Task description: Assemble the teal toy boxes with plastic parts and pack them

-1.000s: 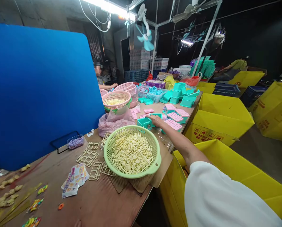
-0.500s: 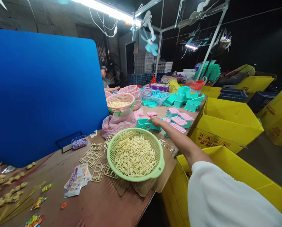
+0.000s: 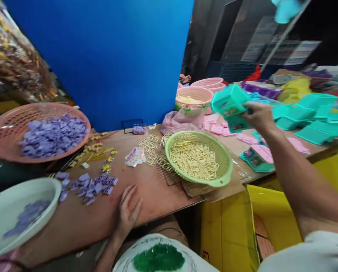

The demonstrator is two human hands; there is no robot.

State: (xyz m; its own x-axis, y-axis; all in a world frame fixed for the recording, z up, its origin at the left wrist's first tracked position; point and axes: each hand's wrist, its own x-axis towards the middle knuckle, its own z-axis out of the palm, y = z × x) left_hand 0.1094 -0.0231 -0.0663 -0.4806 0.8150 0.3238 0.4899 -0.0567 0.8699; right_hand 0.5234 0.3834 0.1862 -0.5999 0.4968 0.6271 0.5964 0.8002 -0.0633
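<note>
Two hands at work over a brown table (image 3: pixel 157 189). Nearest, left hand (image 3: pixel 128 213) flat on table edge, fingers spread, holding nothing. At near left, white bowl (image 3: pixel 22 204) with a few purple pieces inside; loose purple pieces (image 3: pixel 89 184) scattered on table just beside it. Farther left, pink basket (image 3: pixel 39 130) heaped with more purple pieces. Mid-table, green basket (image 3: pixel 198 158) full of pale yellow plastic frames, a few frames lying flat beside it. Right hand (image 3: pixel 258 115) raised above table beyond green basket, closed around teal boxes (image 3: pixel 231 105), held tilted in the air. Farther back, pink baskets (image 3: pixel 195 94), front one holding yellowish pieces. Behind everything, blue board (image 3: pixel 115 56) standing upright.
</note>
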